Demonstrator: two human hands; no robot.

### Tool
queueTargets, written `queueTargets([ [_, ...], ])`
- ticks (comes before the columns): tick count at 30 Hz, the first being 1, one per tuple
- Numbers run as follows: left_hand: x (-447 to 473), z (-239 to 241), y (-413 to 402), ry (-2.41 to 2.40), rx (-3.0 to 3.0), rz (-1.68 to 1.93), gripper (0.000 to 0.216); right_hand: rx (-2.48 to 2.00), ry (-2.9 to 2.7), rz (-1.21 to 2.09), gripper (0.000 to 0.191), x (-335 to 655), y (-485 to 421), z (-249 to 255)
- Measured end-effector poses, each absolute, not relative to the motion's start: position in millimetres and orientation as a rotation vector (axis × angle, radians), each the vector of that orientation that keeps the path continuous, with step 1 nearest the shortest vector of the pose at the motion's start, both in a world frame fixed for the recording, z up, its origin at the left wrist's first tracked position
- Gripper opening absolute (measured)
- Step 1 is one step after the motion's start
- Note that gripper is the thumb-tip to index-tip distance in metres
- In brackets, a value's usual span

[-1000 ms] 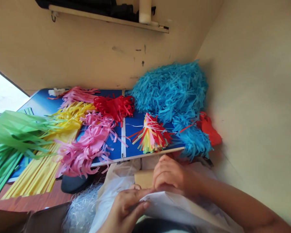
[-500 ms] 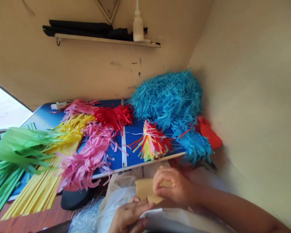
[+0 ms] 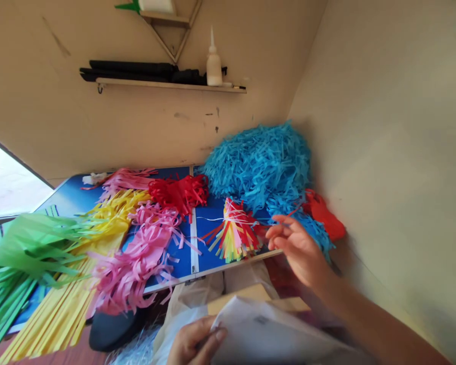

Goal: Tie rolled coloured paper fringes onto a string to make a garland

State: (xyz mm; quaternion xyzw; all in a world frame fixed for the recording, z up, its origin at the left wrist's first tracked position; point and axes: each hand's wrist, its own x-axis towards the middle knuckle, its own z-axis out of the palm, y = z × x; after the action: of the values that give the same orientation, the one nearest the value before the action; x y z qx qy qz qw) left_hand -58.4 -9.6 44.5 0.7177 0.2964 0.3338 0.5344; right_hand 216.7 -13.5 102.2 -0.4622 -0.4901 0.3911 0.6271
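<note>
Low in front of me, my left hand (image 3: 197, 340) pinches the edge of a white sheet (image 3: 262, 329) that lies over my lap and bears a small dark mark. Tan paper-like pieces (image 3: 251, 294) stick out from behind the sheet. My right hand (image 3: 292, 243) is raised at the table's front edge, its fingers apart and slightly curled, with nothing seen in them. Just left of it lies a tassel (image 3: 235, 230) of red, yellow and pink strips, wound with white string. The string's loose end trails left over the blue table (image 3: 209, 253).
Fringed bundles in green (image 3: 34, 243), yellow (image 3: 99, 253), pink (image 3: 144, 253) and red (image 3: 180, 192) cover the table's left side. A blue shredded heap (image 3: 258, 162) stands by the wall, beside a red item (image 3: 325, 215). Above, a shelf (image 3: 155, 86) carries a squeeze bottle (image 3: 214, 66).
My right hand has left the tan pieces and moved up and forward beside the tassel, its fingers opening. My left hand still grips the sheet, now spread wider. The view has tilted up.
</note>
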Motion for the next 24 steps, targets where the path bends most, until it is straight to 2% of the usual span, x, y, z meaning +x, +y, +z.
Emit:
queueTargets([
  [3,-49.8,53.0,-13.1,0.890,1.486,0.733,0.030,-1.111,-1.463,0.781,0.091,219.9,-34.8,122.9],
  [5,-41.5,55.4,-14.3,0.912,1.419,0.716,0.034,-1.208,-1.694,0.707,0.100,208.6,-47.1,129.6],
  [9,-32.4,60.5,-9.8,0.892,1.508,0.673,0.038,-1.305,-1.808,0.651,0.093,182.2,-42.3,127.0],
  [13,-36.2,65.7,7.0,0.918,1.657,0.514,0.051,-1.246,-1.793,0.713,0.093,180.2,-15.3,130.2],
  [18,-33.2,49.6,14.8,1.097,1.445,0.642,0.057,-1.137,-1.454,0.336,0.077,181.3,-14.4,134.5],
  [20,-29.8,39.3,9.8,1.184,1.399,0.747,0.056,-1.080,-1.198,0.491,0.065,169.2,-28.9,122.5],
  [24,-25.3,26.6,-1.4,1.254,1.347,0.867,0.050,-1.109,-0.814,1.124,0.049,135.3,-51.8,82.5],
])
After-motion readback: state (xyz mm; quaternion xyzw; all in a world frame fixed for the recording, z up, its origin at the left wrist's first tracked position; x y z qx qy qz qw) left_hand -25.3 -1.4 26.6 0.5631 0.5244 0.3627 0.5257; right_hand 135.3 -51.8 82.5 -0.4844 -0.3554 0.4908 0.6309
